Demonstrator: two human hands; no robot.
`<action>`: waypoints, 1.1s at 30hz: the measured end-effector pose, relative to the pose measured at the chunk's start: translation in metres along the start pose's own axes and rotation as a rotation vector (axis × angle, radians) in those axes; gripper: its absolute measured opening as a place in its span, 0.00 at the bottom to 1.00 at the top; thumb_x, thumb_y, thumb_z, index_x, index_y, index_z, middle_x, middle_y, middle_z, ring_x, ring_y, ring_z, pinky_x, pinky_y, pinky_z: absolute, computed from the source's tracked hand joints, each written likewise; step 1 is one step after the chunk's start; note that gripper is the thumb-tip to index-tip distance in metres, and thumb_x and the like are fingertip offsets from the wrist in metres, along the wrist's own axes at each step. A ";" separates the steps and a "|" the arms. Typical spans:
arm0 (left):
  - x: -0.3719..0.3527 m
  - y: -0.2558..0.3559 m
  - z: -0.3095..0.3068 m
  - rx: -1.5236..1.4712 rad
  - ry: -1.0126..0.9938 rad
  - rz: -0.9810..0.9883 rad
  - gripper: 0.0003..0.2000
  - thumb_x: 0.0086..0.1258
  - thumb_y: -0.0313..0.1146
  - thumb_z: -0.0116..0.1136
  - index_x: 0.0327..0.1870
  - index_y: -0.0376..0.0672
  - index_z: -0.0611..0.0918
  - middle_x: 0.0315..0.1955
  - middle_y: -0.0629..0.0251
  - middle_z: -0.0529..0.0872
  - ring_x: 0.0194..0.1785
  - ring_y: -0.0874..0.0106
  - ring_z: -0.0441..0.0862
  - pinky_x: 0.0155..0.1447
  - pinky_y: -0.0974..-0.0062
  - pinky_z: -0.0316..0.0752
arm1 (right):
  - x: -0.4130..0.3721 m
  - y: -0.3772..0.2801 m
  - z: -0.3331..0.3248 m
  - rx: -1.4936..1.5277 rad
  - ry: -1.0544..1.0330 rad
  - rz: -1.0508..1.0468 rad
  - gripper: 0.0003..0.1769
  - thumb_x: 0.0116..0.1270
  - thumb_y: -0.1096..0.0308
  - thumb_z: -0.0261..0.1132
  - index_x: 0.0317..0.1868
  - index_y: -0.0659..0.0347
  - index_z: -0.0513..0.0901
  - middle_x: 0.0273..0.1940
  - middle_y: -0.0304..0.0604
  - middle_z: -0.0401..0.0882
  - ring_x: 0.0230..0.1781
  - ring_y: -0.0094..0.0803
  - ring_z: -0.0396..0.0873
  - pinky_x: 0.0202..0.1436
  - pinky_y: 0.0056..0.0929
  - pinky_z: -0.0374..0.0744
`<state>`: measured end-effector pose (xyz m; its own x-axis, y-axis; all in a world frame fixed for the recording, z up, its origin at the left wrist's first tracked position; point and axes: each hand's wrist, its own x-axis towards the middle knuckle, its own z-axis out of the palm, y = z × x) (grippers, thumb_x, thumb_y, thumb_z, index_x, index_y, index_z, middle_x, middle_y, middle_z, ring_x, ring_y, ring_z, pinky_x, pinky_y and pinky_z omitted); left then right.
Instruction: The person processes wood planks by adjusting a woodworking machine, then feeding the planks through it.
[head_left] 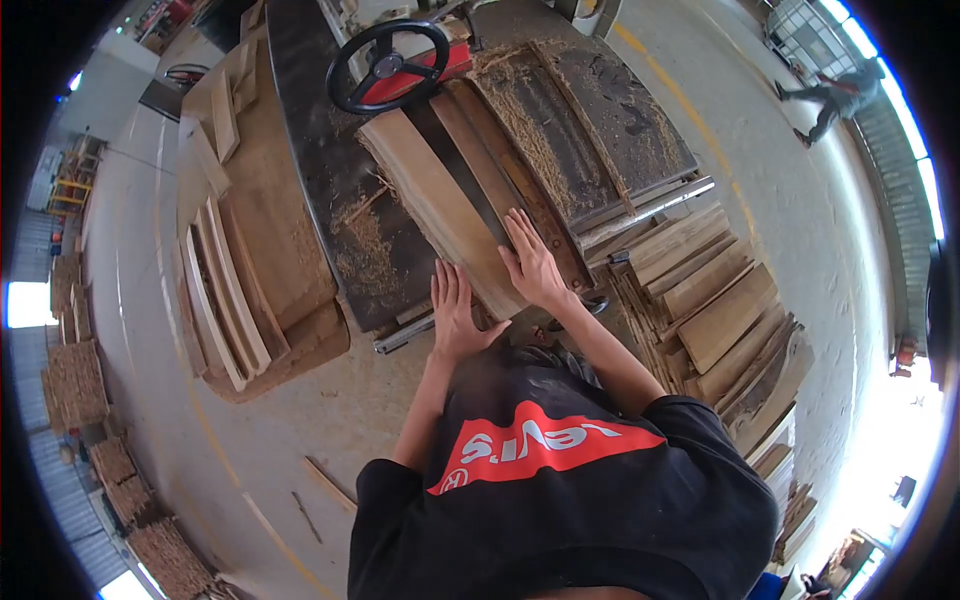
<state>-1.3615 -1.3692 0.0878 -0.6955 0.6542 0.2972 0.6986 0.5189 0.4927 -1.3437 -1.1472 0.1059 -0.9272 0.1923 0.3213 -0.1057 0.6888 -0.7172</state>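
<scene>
A pale wooden board (445, 205) with a rough left edge lies lengthwise on the dark machine table (300, 120). Its far end reaches close to the black handwheel (388, 66). My left hand (460, 315) rests at the board's near left edge, fingers stretched out. On the opposite side, my right hand (533, 262) lies with spread fingers at the board's near right edge. Both hands appear to touch the board without wrapping round it. Just right of the board runs a long brown guide strip (490, 160).
Wood shavings (530, 130) cover parts of the machine. Left, a wooden table (270, 220) bears several narrow strips (225, 290). A pile of boards (725, 320) lies to the right. Loose sticks (330, 482) lie on the floor. Another person (835, 98) walks at the far right.
</scene>
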 end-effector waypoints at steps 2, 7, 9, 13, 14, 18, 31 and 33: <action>0.007 0.000 0.010 -0.011 0.003 0.015 0.69 0.57 0.63 0.80 0.87 0.25 0.50 0.84 0.25 0.52 0.89 0.29 0.46 0.88 0.35 0.46 | -0.004 -0.001 0.000 -0.025 -0.019 -0.003 0.34 0.83 0.64 0.64 0.81 0.74 0.67 0.84 0.67 0.62 0.87 0.61 0.57 0.88 0.51 0.63; 0.028 0.003 0.000 0.003 -0.101 -0.041 0.72 0.50 0.63 0.83 0.85 0.24 0.51 0.82 0.21 0.54 0.88 0.28 0.46 0.88 0.35 0.47 | -0.006 -0.002 0.002 -0.005 -0.032 -0.003 0.34 0.84 0.66 0.62 0.82 0.73 0.66 0.84 0.63 0.63 0.89 0.58 0.55 0.90 0.49 0.60; 0.038 0.008 -0.005 0.005 -0.131 -0.077 0.73 0.48 0.64 0.84 0.85 0.24 0.50 0.82 0.21 0.55 0.88 0.28 0.47 0.88 0.36 0.48 | -0.004 0.000 0.000 -0.004 -0.023 0.002 0.34 0.84 0.65 0.62 0.82 0.74 0.66 0.84 0.63 0.64 0.88 0.58 0.57 0.89 0.49 0.61; 0.078 -0.014 -0.003 0.074 -0.059 -0.086 0.75 0.47 0.65 0.84 0.84 0.22 0.49 0.81 0.18 0.55 0.87 0.27 0.48 0.89 0.37 0.49 | -0.002 -0.004 0.000 -0.052 -0.024 0.014 0.32 0.81 0.67 0.64 0.80 0.73 0.71 0.83 0.61 0.67 0.87 0.57 0.60 0.89 0.49 0.63; 0.081 -0.021 -0.005 0.091 -0.085 -0.100 0.74 0.48 0.65 0.84 0.84 0.22 0.49 0.81 0.18 0.55 0.87 0.27 0.48 0.89 0.37 0.49 | -0.002 -0.008 0.004 -0.059 -0.022 0.027 0.32 0.80 0.68 0.65 0.79 0.72 0.71 0.82 0.61 0.68 0.87 0.57 0.60 0.89 0.49 0.63; 0.103 -0.051 0.001 0.120 -0.125 -0.123 0.75 0.49 0.66 0.83 0.85 0.24 0.48 0.81 0.19 0.55 0.87 0.27 0.47 0.90 0.40 0.48 | -0.005 0.001 0.006 -0.169 0.031 -0.092 0.32 0.78 0.70 0.66 0.79 0.67 0.72 0.82 0.58 0.70 0.86 0.55 0.64 0.87 0.48 0.67; 0.190 -0.105 -0.047 0.108 -0.130 -0.221 0.77 0.42 0.69 0.85 0.87 0.27 0.52 0.84 0.27 0.56 0.89 0.35 0.48 0.90 0.38 0.47 | 0.010 -0.018 0.010 -0.258 -0.073 0.098 0.25 0.77 0.73 0.65 0.72 0.68 0.78 0.77 0.58 0.77 0.81 0.57 0.72 0.83 0.49 0.73; 0.191 -0.134 -0.063 -0.019 -0.121 -0.160 0.73 0.45 0.68 0.84 0.87 0.29 0.54 0.84 0.30 0.57 0.89 0.36 0.50 0.89 0.39 0.49 | 0.007 -0.016 0.011 -0.268 -0.051 0.080 0.24 0.78 0.74 0.64 0.72 0.68 0.78 0.76 0.61 0.78 0.80 0.60 0.72 0.82 0.51 0.73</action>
<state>-1.5986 -1.3488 0.1299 -0.7716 0.6258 0.1140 0.5763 0.6118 0.5418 -1.3522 -1.1643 0.1130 -0.9464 0.2224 0.2341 0.0606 0.8343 -0.5479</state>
